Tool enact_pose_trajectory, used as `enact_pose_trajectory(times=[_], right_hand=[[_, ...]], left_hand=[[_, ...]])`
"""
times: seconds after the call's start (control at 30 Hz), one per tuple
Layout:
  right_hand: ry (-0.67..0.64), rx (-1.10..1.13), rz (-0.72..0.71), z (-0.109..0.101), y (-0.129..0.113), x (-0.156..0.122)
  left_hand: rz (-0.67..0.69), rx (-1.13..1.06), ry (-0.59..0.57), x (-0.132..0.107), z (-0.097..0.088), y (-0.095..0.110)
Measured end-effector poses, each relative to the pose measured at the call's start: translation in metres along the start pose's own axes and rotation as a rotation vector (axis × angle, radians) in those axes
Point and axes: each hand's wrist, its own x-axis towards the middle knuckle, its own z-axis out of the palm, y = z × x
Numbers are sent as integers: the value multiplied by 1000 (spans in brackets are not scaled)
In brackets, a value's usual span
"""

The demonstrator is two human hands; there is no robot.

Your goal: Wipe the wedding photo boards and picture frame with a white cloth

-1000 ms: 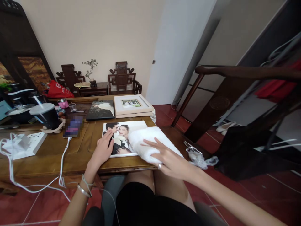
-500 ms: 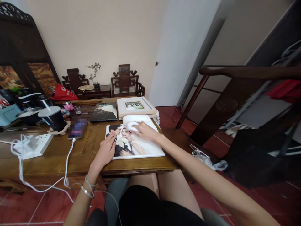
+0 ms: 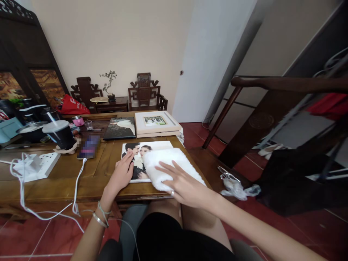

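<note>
A photo album [image 3: 138, 173] with a couple in wedding clothes on its cover lies flat near the table's front edge. My left hand [image 3: 124, 171] rests on the cover's left side, its fingers stretched out flat and holding nothing. Over the right part of the cover is a folded, fluffy white towel [image 3: 174, 154], which hangs past the cover's right edge. My right hand [image 3: 183, 183] grips this towel from above, fingers pressed on top and thumb at its near edge. The cover beneath the towel is hidden.
Behind the album lie a dark album [image 3: 119, 128] and a pale framed picture [image 3: 156, 123]. To the left are a phone [image 3: 89, 146] on a charging cable, a lidded cup [image 3: 58, 134] and a white power strip [image 3: 43, 168]. A wooden chair [image 3: 258, 116] stands at right.
My right hand has drawn the towel toward me and rightward, from the cover's top edge to its lower right. My left hand has stayed in place.
</note>
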Motion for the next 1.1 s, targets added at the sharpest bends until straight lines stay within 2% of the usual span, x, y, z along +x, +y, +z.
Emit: enact_pose_trajectory(times=[0.1, 0.27, 0.4, 0.5, 0.7, 0.8, 0.93, 1.1], right_hand=[[27, 30, 8, 0, 17, 23], [46, -10, 79, 7, 55, 82], [44, -52, 156, 10, 64, 108], [73, -68, 162, 12, 50, 96], [24, -16, 77, 8, -5, 27], [14, 11, 42, 5, -20, 7], [8, 45, 55, 4, -13, 17], [60, 29, 94, 6, 21, 67]], left_hand=[[5, 4, 1, 0, 1, -2], [16, -4, 19, 0, 2, -4], [42, -14, 42, 0, 3, -6], [43, -18, 43, 1, 3, -7], [31, -37, 60, 0, 4, -4], [32, -43, 58, 0, 5, -3], [32, -59, 66, -1, 5, -4], [38, -59, 77, 0, 5, -7]])
